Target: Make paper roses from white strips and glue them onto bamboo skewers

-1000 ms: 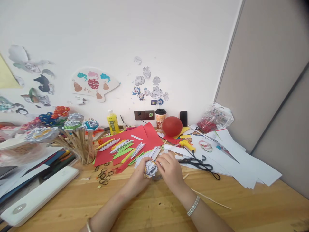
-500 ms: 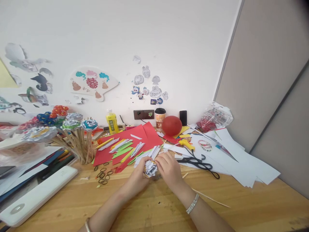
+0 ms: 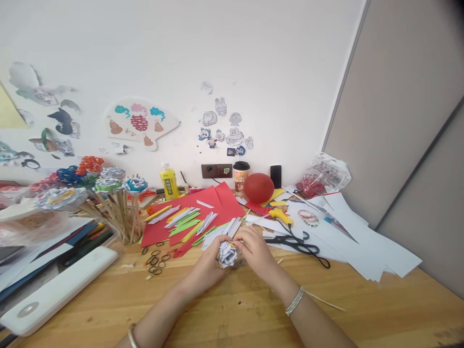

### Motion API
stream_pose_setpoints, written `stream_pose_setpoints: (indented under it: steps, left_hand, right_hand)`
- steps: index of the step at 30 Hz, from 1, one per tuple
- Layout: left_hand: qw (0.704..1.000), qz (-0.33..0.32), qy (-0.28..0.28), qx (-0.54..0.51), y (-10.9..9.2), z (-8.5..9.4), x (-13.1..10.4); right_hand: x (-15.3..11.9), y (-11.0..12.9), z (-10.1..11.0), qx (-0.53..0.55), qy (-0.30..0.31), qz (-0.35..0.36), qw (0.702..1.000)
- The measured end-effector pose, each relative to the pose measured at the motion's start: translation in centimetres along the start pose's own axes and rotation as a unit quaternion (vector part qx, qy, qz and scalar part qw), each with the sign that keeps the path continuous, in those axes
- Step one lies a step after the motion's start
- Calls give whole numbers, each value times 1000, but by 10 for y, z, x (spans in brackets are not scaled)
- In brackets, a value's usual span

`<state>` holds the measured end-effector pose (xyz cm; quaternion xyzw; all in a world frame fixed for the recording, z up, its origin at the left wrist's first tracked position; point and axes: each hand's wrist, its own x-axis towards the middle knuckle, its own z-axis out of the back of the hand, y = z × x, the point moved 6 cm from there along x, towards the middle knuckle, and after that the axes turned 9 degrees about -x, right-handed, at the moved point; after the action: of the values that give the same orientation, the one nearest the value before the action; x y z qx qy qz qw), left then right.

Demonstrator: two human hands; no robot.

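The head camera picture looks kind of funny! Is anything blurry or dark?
In the head view, the light is soft, with faint shadows by the cut-outs on the wall; its top-right corner is dark and blurry; the paper flower at the left hand and right hand lacks crisp detail.

The flower [image 3: 227, 255] is matt paper, the tabletop [image 3: 232, 321] smooth wood.

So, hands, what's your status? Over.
Left hand holds white-and-yellow paper flower. Right hand at its edge. Folded paper strips beyond; black scissors nearby.
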<state>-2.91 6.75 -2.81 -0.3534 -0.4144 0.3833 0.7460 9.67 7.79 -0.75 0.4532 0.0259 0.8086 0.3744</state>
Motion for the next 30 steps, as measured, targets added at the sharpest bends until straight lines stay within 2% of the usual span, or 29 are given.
stream_pose_setpoints:
  steps: [7, 15, 21, 30]
  left_hand:
    - [1000, 2, 16, -2, -4, 0, 1]
    - [1000, 15, 9, -8, 1, 0, 0]
    - [1000, 18, 0, -9, -4, 0, 0]
    - [1000, 19, -6, 2, -11, 1, 0]
  right_hand:
    - [-1, -6, 1, 6, -15, -20, 1000]
    - [-2, 2, 0, -21, -4, -8, 1000]
    - [-1, -2, -3, -25, -7, -17, 1000]
    - [-3, 10, 6, -113, -21, 67, 991]
